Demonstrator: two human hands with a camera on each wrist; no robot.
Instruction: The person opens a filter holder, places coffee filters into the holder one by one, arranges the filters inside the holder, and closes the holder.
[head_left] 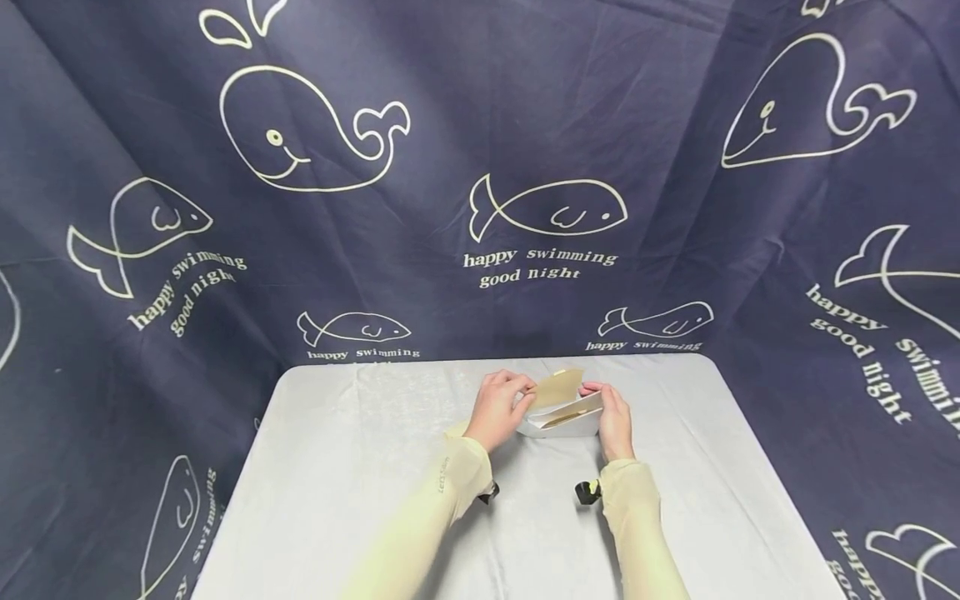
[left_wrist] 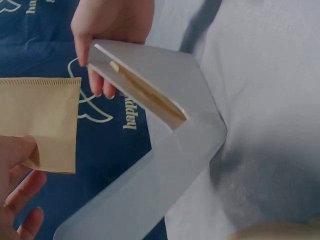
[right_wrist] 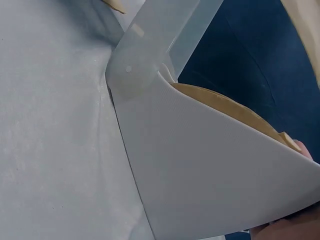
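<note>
My left hand (head_left: 495, 408) pinches a tan paper coffee filter (left_wrist: 45, 120) with a crimped edge between thumb and fingers. The filter hangs beside the mouth of a white filter case (left_wrist: 165, 75), apart from it in the left wrist view. My right hand (head_left: 617, 421) grips the case at its right end, tilting it. More tan filters (right_wrist: 230, 110) show inside the case's slot, their edges rising just above the wall. A translucent lid (left_wrist: 130, 185) swings out from the pivot corner of the case, opened away from the slot.
The case is held over the far part of a table (head_left: 390, 467) covered with pale cloth. Behind the table hangs a dark blue curtain (head_left: 420, 250) with whale and fish drawings. Black wrist-worn devices (head_left: 588, 492) sit by both sleeves.
</note>
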